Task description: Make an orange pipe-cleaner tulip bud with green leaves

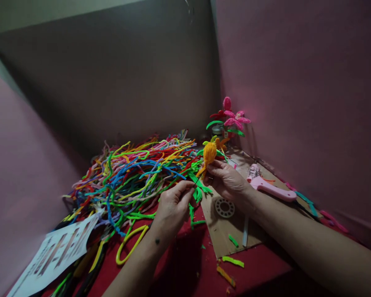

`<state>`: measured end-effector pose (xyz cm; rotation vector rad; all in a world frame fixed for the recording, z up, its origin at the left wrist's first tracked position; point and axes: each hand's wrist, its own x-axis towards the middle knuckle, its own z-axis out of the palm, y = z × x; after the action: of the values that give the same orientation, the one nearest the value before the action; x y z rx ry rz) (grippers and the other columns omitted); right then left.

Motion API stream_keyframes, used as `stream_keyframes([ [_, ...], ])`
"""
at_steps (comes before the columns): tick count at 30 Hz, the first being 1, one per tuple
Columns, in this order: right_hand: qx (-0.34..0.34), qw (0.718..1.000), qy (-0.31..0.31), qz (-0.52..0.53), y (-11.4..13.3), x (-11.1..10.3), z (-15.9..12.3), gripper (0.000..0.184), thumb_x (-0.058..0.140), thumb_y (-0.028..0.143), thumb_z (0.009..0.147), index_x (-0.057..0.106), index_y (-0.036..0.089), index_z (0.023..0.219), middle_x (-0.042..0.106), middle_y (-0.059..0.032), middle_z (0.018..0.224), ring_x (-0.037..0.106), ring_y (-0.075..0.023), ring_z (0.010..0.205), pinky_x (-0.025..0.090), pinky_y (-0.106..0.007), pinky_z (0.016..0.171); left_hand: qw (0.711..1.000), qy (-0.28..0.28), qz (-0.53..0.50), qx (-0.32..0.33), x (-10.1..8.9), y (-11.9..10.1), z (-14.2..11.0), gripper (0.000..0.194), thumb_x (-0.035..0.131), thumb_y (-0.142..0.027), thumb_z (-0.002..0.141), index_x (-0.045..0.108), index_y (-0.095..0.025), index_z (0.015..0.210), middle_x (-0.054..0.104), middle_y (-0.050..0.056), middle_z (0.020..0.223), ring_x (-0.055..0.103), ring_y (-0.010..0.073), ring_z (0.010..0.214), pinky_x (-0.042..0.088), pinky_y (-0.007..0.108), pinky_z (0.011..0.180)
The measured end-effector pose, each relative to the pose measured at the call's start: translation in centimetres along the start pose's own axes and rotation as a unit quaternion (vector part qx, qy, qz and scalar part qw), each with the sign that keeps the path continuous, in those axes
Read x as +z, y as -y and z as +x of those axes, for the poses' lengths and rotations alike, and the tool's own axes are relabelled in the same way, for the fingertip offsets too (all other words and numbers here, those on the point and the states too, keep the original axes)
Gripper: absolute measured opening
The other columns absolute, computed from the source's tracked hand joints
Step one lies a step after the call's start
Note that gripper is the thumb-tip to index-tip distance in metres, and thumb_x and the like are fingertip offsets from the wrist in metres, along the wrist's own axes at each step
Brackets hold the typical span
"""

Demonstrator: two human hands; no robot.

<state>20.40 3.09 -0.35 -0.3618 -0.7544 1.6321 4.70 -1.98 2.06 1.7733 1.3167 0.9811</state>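
Just above the right hand (227,178) sits an orange fuzzy bud (210,152), pinched at its base; below it, the left hand (175,202) pinches a thin dark wire (199,179). Probably super light and squishy, so I'd hold low, not squash the fluff.

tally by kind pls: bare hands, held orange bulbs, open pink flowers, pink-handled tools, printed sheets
Left hand and right hand: 2
Held orange bulb: 1
Open pink flower: 1
Pink-handled tool: 1
Printed sheet: 1
Total: 6
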Motion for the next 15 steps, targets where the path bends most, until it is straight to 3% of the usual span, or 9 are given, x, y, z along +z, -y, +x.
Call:
stream_keyframes([
  [9,0.001,1.000,-0.014,0.006,-0.20,0.62,-0.21,0.025,0.080,0.019,0.056,0.063,0.015,0.074,0.064,0.0018,0.063,0.056,-0.0091,0.048,0.045,-0.022,0.047,1.000,0.019,0.007,0.006,0.33,0.26,-0.15,0.023,0.045,-0.034,0.084,0.059,-0.018,0.092,0.055,-0.004,0.057,0.045,0.0055,0.032,0.033,0.016,0.033],
  [15,0.002,1.000,-0.004,0.025,-0.18,0.52,-0.24,0.019,0.075,0.014,0.060,0.064,0.015,0.075,0.064,0.0013,0.065,0.057,-0.0094,0.052,0.047,-0.022,0.051,1.000,0.011,0.023,0.007,0.29,-0.12,-0.16,0.023,0.045,-0.033,0.083,0.059,-0.017,0.091,0.057,-0.003,0.057,0.045,0.0053,0.033,0.032,0.016,0.033],
])
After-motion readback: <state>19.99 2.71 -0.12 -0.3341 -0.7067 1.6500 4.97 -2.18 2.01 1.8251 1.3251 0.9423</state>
